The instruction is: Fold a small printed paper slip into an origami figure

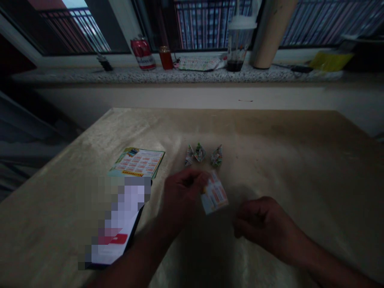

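My left hand (183, 191) pinches one corner of a small printed piece of paper (215, 194) above the table. The paper has pale blue, white and reddish print. To its right, my right hand (265, 220) is curled closed, apart from the paper, with nothing visible in its fingers. Just beyond my hands stand three small folded paper pieces: one narrow folded piece (189, 156) on the left, a second folded piece (199, 153) close beside it, and a third folded piece (217, 157) a little to the right.
A stack of printed sheets (139, 161) lies on the left of the table (285, 156). Nearer me is a lit phone (126, 224), its screen partly blurred. The windowsill (204, 76) holds a red can (143, 54), a red jar (166, 59) and a clear cup (238, 44).
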Demonstrator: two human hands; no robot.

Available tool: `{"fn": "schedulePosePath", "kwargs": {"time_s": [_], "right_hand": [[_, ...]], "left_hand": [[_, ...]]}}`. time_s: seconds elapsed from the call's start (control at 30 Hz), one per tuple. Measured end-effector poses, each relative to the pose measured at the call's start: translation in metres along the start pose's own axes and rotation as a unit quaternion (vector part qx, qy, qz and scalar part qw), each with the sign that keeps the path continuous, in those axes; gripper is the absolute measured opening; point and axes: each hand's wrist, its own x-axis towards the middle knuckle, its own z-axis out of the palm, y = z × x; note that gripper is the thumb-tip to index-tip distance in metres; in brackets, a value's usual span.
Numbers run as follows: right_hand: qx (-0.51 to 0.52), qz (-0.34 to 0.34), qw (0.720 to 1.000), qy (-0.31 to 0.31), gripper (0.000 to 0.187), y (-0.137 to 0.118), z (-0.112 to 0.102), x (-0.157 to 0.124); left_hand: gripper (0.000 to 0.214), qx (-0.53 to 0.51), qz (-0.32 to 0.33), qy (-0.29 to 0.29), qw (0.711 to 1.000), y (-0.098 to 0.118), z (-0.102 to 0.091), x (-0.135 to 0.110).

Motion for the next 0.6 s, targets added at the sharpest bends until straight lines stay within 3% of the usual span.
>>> {"fn": "schedulePosePath", "kwargs": {"time_s": [0.07,0.13,0.2,0.4,0.53,0.6], "right_hand": [[-0.042,-0.025,0.999,0.021,0.022,0.0,-0.003,-0.001],[-0.037,-0.054,0.994,0.088,0.022,-0.001,-0.007,0.002],[-0.014,-0.09,0.989,0.114,0.017,-0.002,-0.01,0.005],[-0.111,-0.152,0.974,0.124,0.022,-0.003,-0.009,0.008],[-0.191,-0.231,0.951,0.078,0.018,-0.003,-0.011,0.006],[-0.215,-0.231,0.947,0.067,0.02,-0.005,-0.013,0.006]], "left_hand": [[0.011,0.009,0.024,0.022,0.999,-0.001,-0.004,0.003],[0.013,0.007,0.016,-0.011,1.0,-0.001,-0.002,-0.001],[0.015,-0.001,0.018,-0.038,0.999,-0.002,0.005,-0.009],[0.016,0.039,0.051,-0.093,0.994,-0.005,0.018,-0.022],[0.009,0.11,0.106,-0.158,0.976,-0.002,0.014,-0.018],[0.015,0.112,0.108,-0.158,0.975,0.0,0.013,-0.017]]}}
